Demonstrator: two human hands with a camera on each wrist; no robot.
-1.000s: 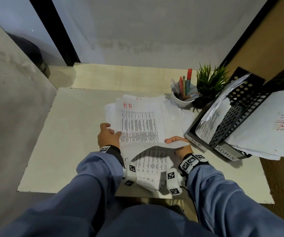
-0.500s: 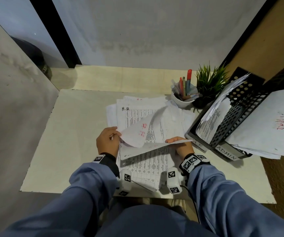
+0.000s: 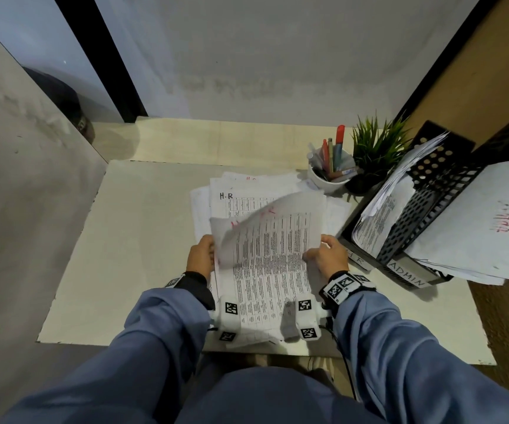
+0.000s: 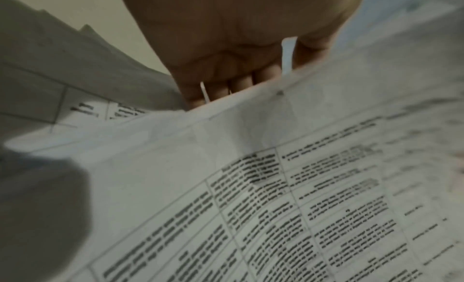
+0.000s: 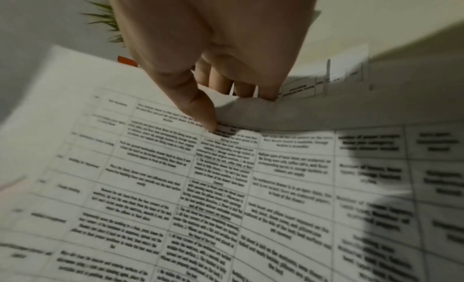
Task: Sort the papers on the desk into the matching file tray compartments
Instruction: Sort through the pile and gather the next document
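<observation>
A printed sheet (image 3: 268, 261) with a table of text hangs above the paper pile (image 3: 247, 191), its top curling over and showing red writing. My left hand (image 3: 201, 258) grips its left edge and my right hand (image 3: 326, 255) grips its right edge. In the left wrist view the fingers (image 4: 238, 83) curl behind the sheet (image 4: 251, 167). In the right wrist view the thumb (image 5: 200, 111) presses on the sheet (image 5: 226, 187) with the fingers underneath. The pile's top sheet reads "H.R". The black mesh file tray (image 3: 430, 209) stands at the right, labelled "H.R" and "ADMIN", with papers in its compartments.
A white cup of pens (image 3: 329, 175) and a small green plant (image 3: 375, 151) stand behind the pile, left of the tray. Large sheets (image 3: 476, 228) overhang the tray's right side. The pale desk (image 3: 143, 240) stretches bare to the left; walls close in behind and on the left.
The red-marked sheet lay on the pile with its near edge bent up. Both hands have since lifted it off the pile, and its top has flopped over.
</observation>
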